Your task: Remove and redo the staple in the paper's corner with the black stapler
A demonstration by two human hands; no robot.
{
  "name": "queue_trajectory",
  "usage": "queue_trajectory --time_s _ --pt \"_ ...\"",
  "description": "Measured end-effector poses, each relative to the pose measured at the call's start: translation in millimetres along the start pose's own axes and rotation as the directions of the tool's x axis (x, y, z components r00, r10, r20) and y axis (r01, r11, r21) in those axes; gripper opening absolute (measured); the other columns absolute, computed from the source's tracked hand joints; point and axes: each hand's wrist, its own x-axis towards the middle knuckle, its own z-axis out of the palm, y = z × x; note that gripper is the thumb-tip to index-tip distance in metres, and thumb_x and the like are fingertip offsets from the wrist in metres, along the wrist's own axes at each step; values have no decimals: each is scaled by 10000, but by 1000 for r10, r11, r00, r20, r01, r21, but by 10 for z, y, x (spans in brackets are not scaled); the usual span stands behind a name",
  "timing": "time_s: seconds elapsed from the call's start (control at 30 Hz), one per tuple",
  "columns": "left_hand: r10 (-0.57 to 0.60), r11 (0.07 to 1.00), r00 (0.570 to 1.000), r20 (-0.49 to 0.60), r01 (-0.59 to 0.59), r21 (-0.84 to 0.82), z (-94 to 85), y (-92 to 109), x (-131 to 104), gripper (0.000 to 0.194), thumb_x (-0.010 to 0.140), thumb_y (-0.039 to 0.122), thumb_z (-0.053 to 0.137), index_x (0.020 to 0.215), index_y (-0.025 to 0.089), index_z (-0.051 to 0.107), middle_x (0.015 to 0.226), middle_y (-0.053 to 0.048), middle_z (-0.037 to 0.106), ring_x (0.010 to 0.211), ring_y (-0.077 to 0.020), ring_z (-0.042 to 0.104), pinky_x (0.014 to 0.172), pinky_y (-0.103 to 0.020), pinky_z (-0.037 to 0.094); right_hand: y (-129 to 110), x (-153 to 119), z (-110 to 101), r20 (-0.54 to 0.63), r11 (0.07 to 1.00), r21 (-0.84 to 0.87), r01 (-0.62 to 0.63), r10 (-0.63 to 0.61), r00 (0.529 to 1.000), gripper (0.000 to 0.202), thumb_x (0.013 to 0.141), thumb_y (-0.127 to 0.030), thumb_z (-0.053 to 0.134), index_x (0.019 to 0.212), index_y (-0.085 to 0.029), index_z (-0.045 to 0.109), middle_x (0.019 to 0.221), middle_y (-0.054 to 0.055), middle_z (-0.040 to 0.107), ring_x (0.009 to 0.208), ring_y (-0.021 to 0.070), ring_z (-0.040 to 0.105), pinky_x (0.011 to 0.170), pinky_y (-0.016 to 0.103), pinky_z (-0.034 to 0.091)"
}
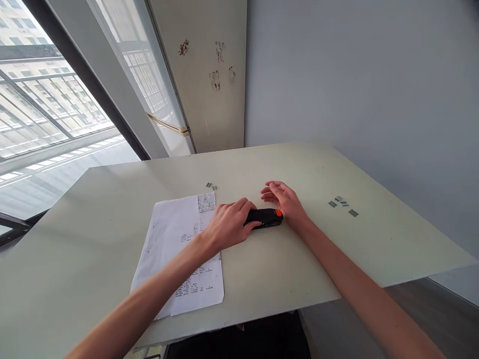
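Head view: left hand (pixel 231 222) grasps stapler (pixel 265 217); right hand (pixel 286 200), two o'clock, released; tabletop (pixel 262 162) room toward twelve, edge (pixel 262 315) at six.

Plain blue-grey wall (pixel 355 75), right; off-white refrigerator (pixel 213 114), brown patchy stains (pixel 214 80) on side, curved beige handle (pixel 168 123); dark straight window frame (pixel 89 80), left; pale multi-storey building (pixel 22 27) outside.
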Motion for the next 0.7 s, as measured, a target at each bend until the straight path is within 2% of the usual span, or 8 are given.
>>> queue_trajectory --time_s 0.17,0.33,0.4,0.5,0.7 --pt "-52 992 998 -47 46 -121 76 -22 -37 297 986 504 654 1155 259 652 1007 -34 750 717 -196 700 576 -320 430 -45 -37 25 84 999 -48 12 -8 996 382 930 -572 666 1124 -244 644 1029 62 747 921 206 717 952 439 584" --pt "-147 945 989 -27 132 -300 60 -201 -267 443 913 504 758 1268 278 619 1069 -37 751 925 -231 723 793 -363 552 -6 -46 31 111 993 -102 66 -54 992 375 942 -559 653 1132 -237 632 998 59 742 890 204 704 916 439 581" --pt "-173 931 985 -23 155 -329 52 -284 -387 401 920 493 749 1242 284 632 1091 -39 745 981 -239 719 846 -380 560 9 -52 28 110 989 -129 69 -55 992 376 963 -566 620 1146 -238 622 996 58 741 881 201 704 899 428 582" --pt "-201 917 979 -32 176 -358 52 -360 -507 340 932 489 731 1195 287 655 1101 -41 745 998 -243 716 848 -385 568 15 -70 37 118 982 -181 59 -38 992 386 1005 -581 537 1178 -244 607 999 62 747 889 205 706 875 413 578" --pt "-170 937 984 -55 144 -317 130 -311 -434 211 936 448 736 1017 254 713 1009 -46 751 898 -240 714 838 -412 569 -24 -98 78 132 967 -252 37 -3 991 402 1011 -602 515 1164 -246 624 998 69 753 897 216 698 869 405 564"
